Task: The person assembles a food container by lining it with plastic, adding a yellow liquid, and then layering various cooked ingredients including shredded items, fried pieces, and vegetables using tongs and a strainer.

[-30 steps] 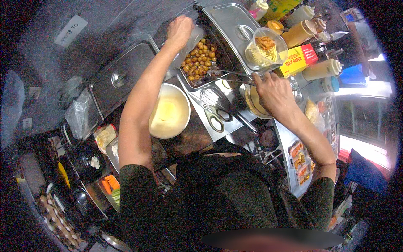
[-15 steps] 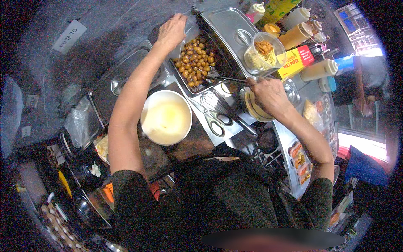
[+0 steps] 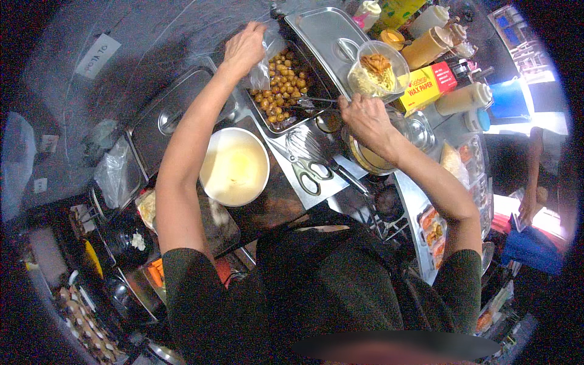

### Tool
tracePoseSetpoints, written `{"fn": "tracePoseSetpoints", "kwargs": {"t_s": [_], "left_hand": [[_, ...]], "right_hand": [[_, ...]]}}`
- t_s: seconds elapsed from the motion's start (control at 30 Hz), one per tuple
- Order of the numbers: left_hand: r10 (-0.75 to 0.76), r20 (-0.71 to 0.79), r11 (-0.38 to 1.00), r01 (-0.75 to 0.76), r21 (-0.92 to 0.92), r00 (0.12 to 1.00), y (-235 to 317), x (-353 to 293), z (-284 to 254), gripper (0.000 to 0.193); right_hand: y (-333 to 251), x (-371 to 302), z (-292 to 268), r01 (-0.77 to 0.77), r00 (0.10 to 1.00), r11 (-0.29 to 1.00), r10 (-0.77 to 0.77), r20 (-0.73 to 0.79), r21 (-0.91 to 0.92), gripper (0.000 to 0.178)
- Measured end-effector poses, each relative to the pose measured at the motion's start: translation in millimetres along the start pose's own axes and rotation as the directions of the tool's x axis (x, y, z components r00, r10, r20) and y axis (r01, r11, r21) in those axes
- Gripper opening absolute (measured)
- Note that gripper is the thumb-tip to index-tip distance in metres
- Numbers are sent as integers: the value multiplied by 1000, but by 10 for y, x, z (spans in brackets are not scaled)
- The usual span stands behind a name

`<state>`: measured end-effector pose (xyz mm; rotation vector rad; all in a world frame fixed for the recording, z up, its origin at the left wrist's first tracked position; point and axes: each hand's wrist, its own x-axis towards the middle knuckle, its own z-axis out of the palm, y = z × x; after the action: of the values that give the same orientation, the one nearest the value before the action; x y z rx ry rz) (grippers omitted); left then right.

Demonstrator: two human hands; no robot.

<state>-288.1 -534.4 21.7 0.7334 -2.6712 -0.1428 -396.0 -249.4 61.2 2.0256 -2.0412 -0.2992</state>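
At the far edge of the counter, my left hand (image 3: 244, 48) is closed on a clear plastic bag (image 3: 260, 74), which hangs open beside a dark metal tray (image 3: 286, 129). Small round golden-brown balls (image 3: 281, 85) fill much of that tray. My right hand (image 3: 368, 117) grips a pair of metal tongs (image 3: 321, 101) whose tips are down among the balls at the tray's right side. Just beyond my right hand, a clear round tub (image 3: 398, 73) contains shredded yellow strips with an orange-brown topping. A white bowl of creamy yellow liquid (image 3: 234, 167) stands nearer me.
Scissors (image 3: 311, 173) and a whisk (image 3: 304, 143) lie between the bowl and a stack of round containers (image 3: 371, 159). A metal lid (image 3: 325, 45), squeeze bottles (image 3: 429, 47) and a yellow-and-red box (image 3: 426, 88) line the back right. Another person's arm (image 3: 534, 182) shows at far right.
My right hand has shifted slightly up and left, with the tongs' tips now spread among the balls. My left hand stays nearly in place with the bag. Another person's hand has moved at the right.
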Motion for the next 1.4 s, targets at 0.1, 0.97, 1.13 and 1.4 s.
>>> {"fn": "tracePoseSetpoints", "kwargs": {"t_s": [0.1, 0.97, 1.13, 1.4], "left_hand": [[3, -27, 1000, -3, 11, 1000, -12, -45, -16, 37], [25, 39, 999, -26, 29, 999, 115, 16, -40, 37], [74, -19, 996, -74, 40, 997, 158, 22, 1, 34], [-25, 108, 998, 18, 66, 994, 145, -10, -41, 40]], "right_hand": [[-17, -42, -29, 0, 977, 998, -13, 212, 62, 30], [1146, -1403, -1523, -448, 882, 719, 452, 132, 531, 39], [1319, -1400, -1441, -469, 883, 843, 454, 120, 265, 37], [1395, -1307, -1540, -533, 846, 818, 510, 158, 215, 35]]}}
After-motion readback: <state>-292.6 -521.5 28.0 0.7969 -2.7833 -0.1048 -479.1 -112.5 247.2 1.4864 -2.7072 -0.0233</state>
